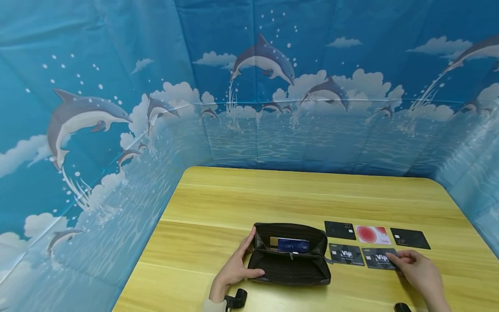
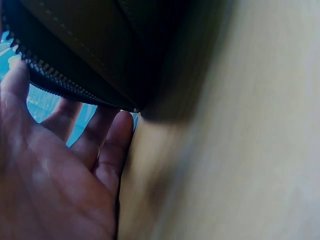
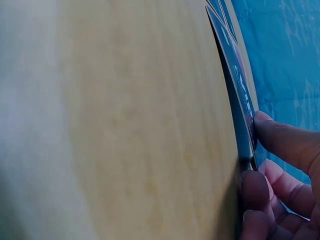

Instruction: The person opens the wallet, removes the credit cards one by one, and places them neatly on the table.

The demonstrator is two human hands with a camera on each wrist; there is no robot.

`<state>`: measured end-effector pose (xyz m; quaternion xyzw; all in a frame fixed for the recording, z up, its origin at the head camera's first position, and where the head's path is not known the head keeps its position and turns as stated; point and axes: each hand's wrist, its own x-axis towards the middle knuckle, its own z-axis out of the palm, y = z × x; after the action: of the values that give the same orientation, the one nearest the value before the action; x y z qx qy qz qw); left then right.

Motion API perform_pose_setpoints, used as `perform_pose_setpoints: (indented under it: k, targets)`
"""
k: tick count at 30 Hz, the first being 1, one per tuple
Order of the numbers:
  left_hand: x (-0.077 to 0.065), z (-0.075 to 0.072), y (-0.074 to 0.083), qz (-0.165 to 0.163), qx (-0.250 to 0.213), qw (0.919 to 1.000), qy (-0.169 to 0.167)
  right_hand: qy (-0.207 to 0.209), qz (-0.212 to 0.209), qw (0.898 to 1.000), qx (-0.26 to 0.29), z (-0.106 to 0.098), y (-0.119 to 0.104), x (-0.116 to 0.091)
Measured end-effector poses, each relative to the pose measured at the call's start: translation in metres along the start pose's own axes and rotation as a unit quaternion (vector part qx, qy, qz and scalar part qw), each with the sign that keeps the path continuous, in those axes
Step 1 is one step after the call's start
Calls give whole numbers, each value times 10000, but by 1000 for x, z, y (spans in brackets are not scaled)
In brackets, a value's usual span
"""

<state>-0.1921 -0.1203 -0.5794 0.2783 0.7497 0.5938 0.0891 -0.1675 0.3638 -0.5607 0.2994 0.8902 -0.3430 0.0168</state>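
A black zip-around wallet (image 1: 290, 271) lies spread open on the table. Inside its far half, a blue card (image 1: 293, 245) stands in front of a gold-coloured one (image 1: 274, 241). My left hand (image 1: 235, 266) holds the wallet's left end, thumb on the near half and fingers at the far half; the left wrist view shows the toothed zip edge (image 2: 65, 82) against those fingers. My right hand (image 1: 421, 273) pinches the right end of a dark "Vip" card (image 1: 376, 258). Seen from the right wrist, that card (image 3: 235, 70) is tilted slightly, with thumb above and fingertips below.
Left of the pinched card lies a similar Vip card (image 1: 346, 255). Behind them, in a row, are a black card (image 1: 340, 230), a white card with a red circle (image 1: 368, 234) and another black card (image 1: 410, 238). A dolphin-print curtain (image 1: 273, 138) surrounds the wooden table (image 1: 218, 203).
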Motion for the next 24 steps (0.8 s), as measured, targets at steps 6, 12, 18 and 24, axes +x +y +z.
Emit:
perform_pose_setpoints:
  k: [6, 12, 18, 24]
  targets:
    - [0, 0, 1, -35, -9, 10000, -10, 43, -11, 9999, -146, 0, 0, 0]
    - [0, 0, 1, 4, -44, 10000, -19, 60, -78, 9998, -164, 1, 2, 2]
    - [0, 0, 2, -54, -7, 10000, -8, 130, -239, 9993, -265, 1, 4, 2]
    - [0, 0, 4, -128, -1, 9999, 6, 127, -289, 9990, -324, 2, 4, 3]
